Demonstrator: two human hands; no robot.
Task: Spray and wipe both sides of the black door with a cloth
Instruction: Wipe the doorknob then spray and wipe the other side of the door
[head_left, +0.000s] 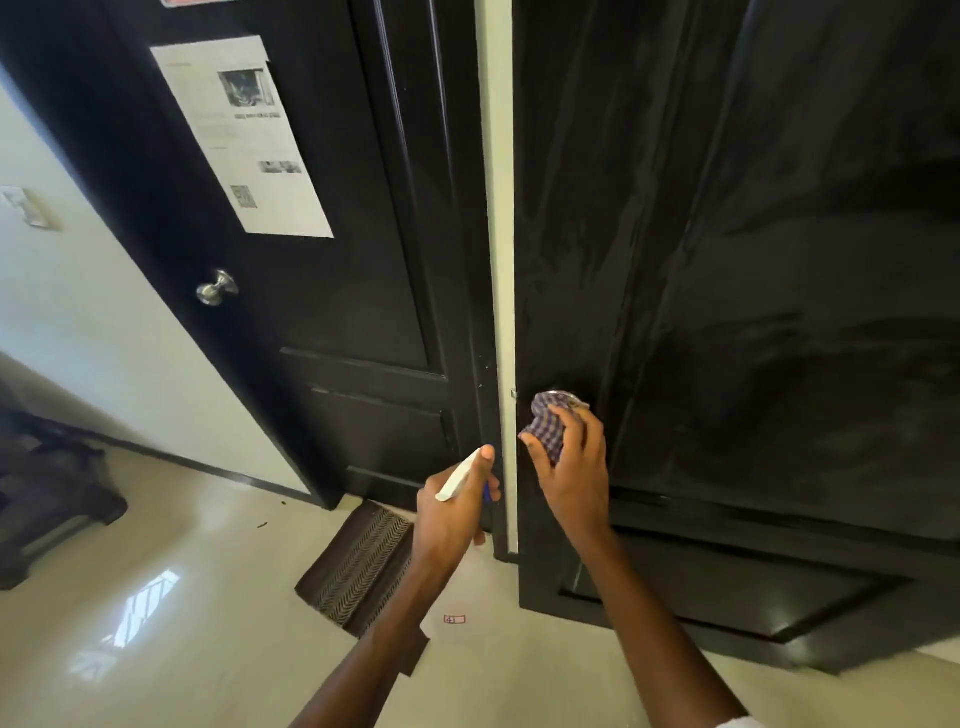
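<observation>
- The glossy black panelled door (753, 260) stands in front of the person, its wiped face streaked with smears.
- The right hand (574, 467) grips a bunched purple-and-white checked cloth (545, 423) and presses it over the door's metal knob (571, 401), near the door's left edge; only a sliver of the knob shows above the cloth.
- The left hand (454, 512) holds a white spray bottle head (460, 475) just left of that same door edge, fingers curled round it, with a bit of blue (487, 492) showing beneath the hand. The bottle's body is hidden.
- A pale strip of wall (496, 208) runs along the door's left edge, and beyond it is a second black panelled door (332, 312) with a round silver knob (215, 288) and a white printed paper sheet (244, 140) stuck on its upper panel.
- Below the second door, left of the cleaned door's foot, a dark ribbed doormat (361, 564) lies on the shiny cream tiled floor (208, 597).
- Far left of the door, a dark piece of furniture (47, 493) sits by the wall.
</observation>
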